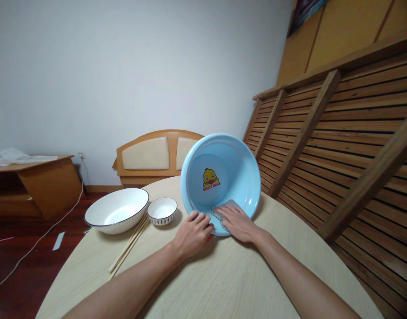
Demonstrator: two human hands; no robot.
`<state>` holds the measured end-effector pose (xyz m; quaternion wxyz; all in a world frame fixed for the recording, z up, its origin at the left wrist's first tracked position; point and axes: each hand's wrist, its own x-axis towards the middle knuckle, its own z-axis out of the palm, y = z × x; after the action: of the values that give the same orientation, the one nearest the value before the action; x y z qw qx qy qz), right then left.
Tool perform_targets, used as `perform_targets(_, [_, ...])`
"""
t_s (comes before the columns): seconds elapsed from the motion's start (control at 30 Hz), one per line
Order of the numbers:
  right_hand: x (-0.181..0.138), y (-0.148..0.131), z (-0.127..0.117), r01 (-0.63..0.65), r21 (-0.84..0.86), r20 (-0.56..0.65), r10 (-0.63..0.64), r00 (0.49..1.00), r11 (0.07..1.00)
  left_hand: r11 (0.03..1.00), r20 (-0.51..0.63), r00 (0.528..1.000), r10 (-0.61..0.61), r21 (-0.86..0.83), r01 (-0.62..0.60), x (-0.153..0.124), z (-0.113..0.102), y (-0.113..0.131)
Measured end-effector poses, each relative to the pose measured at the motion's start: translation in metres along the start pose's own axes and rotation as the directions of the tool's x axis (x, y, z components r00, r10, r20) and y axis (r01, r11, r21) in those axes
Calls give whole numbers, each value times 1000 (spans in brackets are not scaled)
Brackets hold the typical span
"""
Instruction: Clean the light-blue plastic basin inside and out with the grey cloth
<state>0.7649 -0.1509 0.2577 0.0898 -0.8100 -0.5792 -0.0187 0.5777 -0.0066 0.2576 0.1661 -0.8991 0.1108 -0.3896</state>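
A light blue plastic basin (223, 150) stands tilted on its side, its mouth facing me and a yellow duck print on its inner bottom. My left hand (194, 234) is closed over the basin's lower left rim, with the fingers curled. Inside the basin, my right hand (238, 223) presses a grey cloth (235, 204) flat against the lower wall, fingers stretched over it. Left of the basin sits a small white bowl (162, 207) with a dark rim and a striped outside. Beside it are several wooden chopsticks (130, 245) and a large white dish (118, 209) with a dark rim.
Everything stands on a round, pale wooden table (203, 283). A slatted wooden frame (323, 146) leans close along the right side. Behind the table is a headboard (145, 155). At far left a desk (47, 181) stands, and a white cable (53, 227) crosses the floor.
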Motion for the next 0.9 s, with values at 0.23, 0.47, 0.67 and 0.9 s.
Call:
perform_targets(0.23, [1,2,5,-11,-6,-45,11,999,1000,1000,46,999,0,1,0,0,-1,0])
perform_targets(0.47, [0,5,3,5,-36,-39,-7,999,999,1000,71,997,-9,-2,9,0,-1,0])
perform_targets(0.67, [-1,10,4,-47,-106,-64,40,997,993,1000,94,996,-7,-7,8,1,-1,-1])
perform_targets(0.9, [2,-9,10,111,9,9,-111,994,994,1000,73,997,4,-11,-3,0,0,-1])
